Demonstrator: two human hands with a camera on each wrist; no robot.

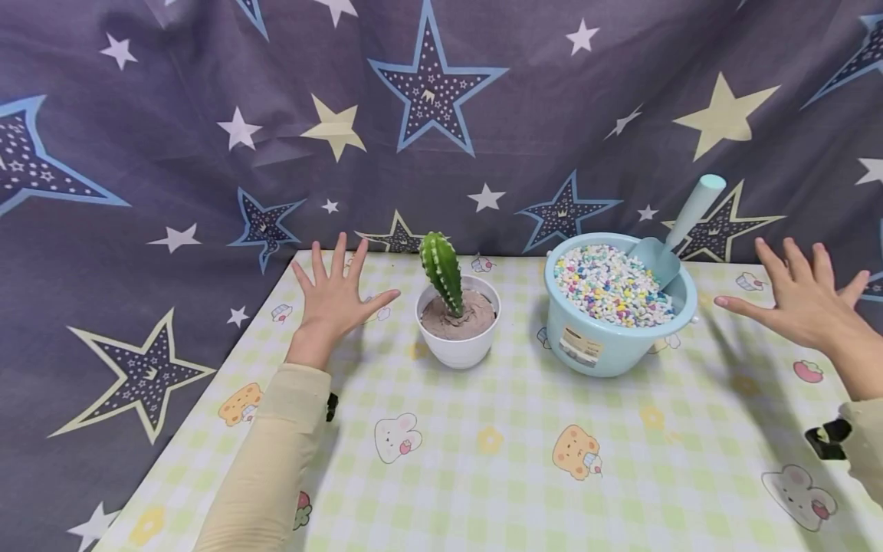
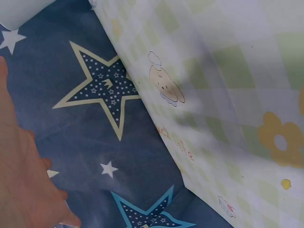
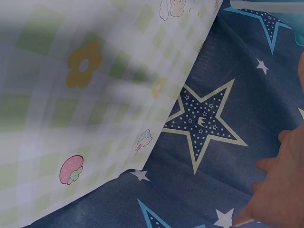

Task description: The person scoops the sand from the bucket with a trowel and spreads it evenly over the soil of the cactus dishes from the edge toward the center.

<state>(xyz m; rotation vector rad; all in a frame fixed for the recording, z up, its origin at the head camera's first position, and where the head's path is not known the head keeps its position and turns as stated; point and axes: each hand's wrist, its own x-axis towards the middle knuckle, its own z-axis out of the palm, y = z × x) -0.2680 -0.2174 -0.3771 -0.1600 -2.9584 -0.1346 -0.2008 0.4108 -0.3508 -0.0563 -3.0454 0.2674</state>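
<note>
In the head view my left hand (image 1: 333, 300) is spread wide over the table's left side, palm down and holding nothing. Right of it stands a white pot (image 1: 458, 349) of brown soil with a green cactus (image 1: 442, 270) leaning left. A light blue bucket (image 1: 599, 349) full of small multicoloured pebbles (image 1: 607, 284) stands further right. In the pebbles a light blue scoop (image 1: 664, 259) leans, its handle up to the right. My right hand (image 1: 807, 299), fingers splayed and holding nothing, hovers right of the bucket. Each wrist view catches part of its hand at the edge.
A checked tablecloth (image 1: 483, 491) with cartoon prints covers the table. Behind and to the left hangs a dark star-patterned curtain (image 1: 290, 69). The pot and bucket stand toward the table's back edge, with a gap between them.
</note>
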